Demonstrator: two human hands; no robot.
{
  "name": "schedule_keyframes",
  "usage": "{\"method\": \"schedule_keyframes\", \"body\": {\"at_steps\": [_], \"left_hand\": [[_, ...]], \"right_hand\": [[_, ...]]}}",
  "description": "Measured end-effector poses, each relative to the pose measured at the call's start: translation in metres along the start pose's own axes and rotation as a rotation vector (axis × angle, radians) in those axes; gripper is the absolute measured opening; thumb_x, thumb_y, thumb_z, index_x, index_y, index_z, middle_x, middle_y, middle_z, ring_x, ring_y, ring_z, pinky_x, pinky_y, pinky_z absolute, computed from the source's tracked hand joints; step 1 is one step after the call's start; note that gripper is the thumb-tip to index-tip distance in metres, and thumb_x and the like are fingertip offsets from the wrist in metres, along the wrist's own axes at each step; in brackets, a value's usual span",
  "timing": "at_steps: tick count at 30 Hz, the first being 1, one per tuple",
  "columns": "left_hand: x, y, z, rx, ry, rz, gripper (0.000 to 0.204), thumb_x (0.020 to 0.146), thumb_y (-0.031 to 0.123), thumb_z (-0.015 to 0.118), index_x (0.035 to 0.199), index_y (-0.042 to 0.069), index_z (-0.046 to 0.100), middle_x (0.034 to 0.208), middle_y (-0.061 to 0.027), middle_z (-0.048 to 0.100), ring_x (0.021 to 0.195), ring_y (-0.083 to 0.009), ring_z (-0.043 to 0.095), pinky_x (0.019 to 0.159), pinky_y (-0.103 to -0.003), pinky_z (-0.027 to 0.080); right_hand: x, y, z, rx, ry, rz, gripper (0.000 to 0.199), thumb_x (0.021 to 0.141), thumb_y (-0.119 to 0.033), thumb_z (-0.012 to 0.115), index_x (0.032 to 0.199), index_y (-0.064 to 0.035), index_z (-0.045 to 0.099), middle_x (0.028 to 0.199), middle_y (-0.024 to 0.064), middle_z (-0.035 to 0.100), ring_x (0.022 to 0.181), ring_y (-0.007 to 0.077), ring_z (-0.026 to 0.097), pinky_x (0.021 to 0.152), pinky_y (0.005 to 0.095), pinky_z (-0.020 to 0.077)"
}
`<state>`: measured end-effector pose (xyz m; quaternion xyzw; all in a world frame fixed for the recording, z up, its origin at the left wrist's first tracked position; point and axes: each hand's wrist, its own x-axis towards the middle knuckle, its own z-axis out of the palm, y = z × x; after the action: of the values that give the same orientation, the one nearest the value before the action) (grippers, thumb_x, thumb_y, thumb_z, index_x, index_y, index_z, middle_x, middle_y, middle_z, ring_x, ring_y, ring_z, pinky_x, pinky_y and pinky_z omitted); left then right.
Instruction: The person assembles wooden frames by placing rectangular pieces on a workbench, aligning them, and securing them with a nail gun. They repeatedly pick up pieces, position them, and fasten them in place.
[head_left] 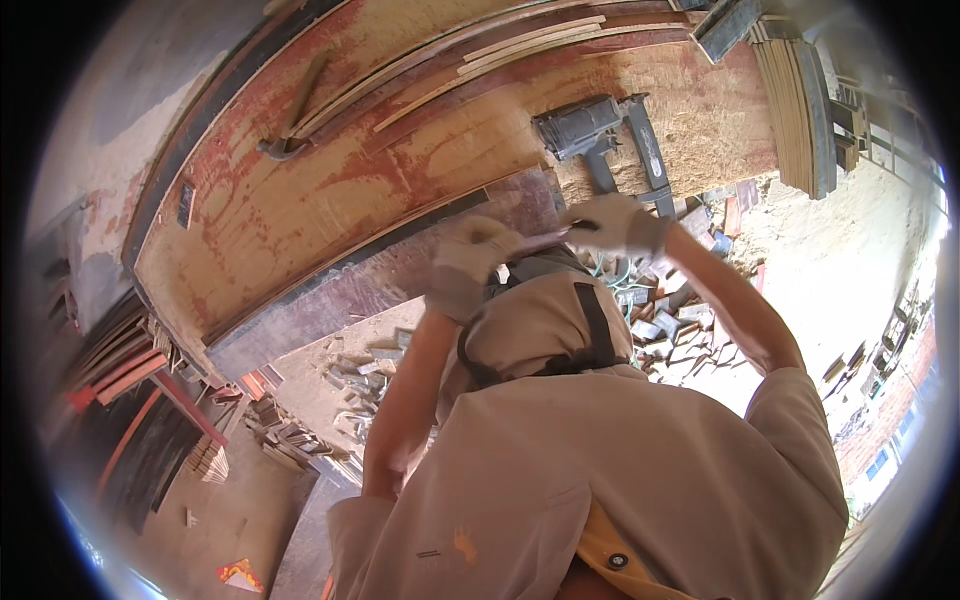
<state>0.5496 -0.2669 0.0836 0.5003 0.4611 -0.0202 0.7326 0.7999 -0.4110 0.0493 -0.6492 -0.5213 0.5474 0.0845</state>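
My left hand point(468, 262), in a light work glove, is closed at the near edge of the worktable. A short, thin purplish strip point(541, 241) stretches from it to my right hand point(612, 224), also gloved and closed. Both hands grip the strip near its ends, but its kind is not clear. Something small and dark shows at the fingers of my right hand. Just beyond that hand, a black and grey nail gun point(590, 128) lies on the table with its long magazine point(648, 150) on the right.
The plywood worktable point(400, 180) is stained red. A hammer point(297, 120) and several long wood strips point(480, 65) lie on it. Stacked boards point(792, 115) stand at its right end. Wood offcuts point(680, 320) and a pale hose point(628, 285) litter the floor below.
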Motion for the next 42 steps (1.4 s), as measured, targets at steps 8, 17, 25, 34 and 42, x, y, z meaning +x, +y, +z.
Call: {"method": "schedule_keyframes", "body": {"at_steps": [8,17,25,34,42], "left_hand": [[0.061,-0.055,-0.062,1.314,0.416,0.537,0.049,0.083,0.021,0.078,0.13,0.009,0.067,0.122,-0.0149,0.069,0.108,-0.033,0.065,0.09,-0.045,0.053],[0.076,-0.078,-0.071,1.352,0.314,0.36,0.049,0.084,0.019,0.068,0.132,0.016,0.068,0.127,-0.0112,0.067,0.114,-0.0379,0.063,0.096,-0.049,0.053],[0.075,-0.073,-0.062,1.36,0.309,0.33,0.051,0.086,0.02,0.068,0.136,0.016,0.065,0.126,-0.0116,0.067,0.113,-0.0383,0.064,0.094,-0.05,0.054],[0.08,-0.073,-0.054,1.365,0.337,0.357,0.049,0.084,0.023,0.071,0.132,0.018,0.069,0.12,-0.0105,0.068,0.111,-0.0362,0.063,0.092,-0.048,0.054],[0.082,-0.079,-0.058,1.323,0.383,0.36,0.048,0.082,0.025,0.074,0.13,0.019,0.071,0.118,-0.0104,0.069,0.114,-0.0336,0.062,0.097,-0.046,0.051]], "right_hand": [[-0.001,0.096,-0.07,-0.339,0.132,0.245,0.029,0.095,-0.042,0.059,0.094,-0.0171,0.075,0.086,0.0105,0.075,0.083,0.0333,0.072,0.078,0.0468,0.0556],[0.031,0.096,-0.075,-0.484,0.222,0.285,0.032,0.093,-0.047,0.058,0.095,-0.0195,0.075,0.086,0.0103,0.075,0.084,0.0343,0.073,0.077,0.0486,0.0576],[0.04,0.093,-0.066,-0.532,0.225,0.296,0.03,0.092,-0.044,0.059,0.095,-0.0201,0.076,0.087,0.0102,0.075,0.084,0.0356,0.072,0.076,0.049,0.0575],[0.038,0.097,-0.069,-0.538,0.228,0.315,0.031,0.093,-0.044,0.06,0.095,-0.0189,0.076,0.087,0.0113,0.076,0.083,0.0354,0.073,0.077,0.0502,0.058],[0.042,0.095,-0.067,-0.547,0.242,0.25,0.031,0.092,-0.045,0.06,0.095,-0.0198,0.077,0.086,0.0104,0.075,0.083,0.0356,0.073,0.077,0.0495,0.0582]]}}
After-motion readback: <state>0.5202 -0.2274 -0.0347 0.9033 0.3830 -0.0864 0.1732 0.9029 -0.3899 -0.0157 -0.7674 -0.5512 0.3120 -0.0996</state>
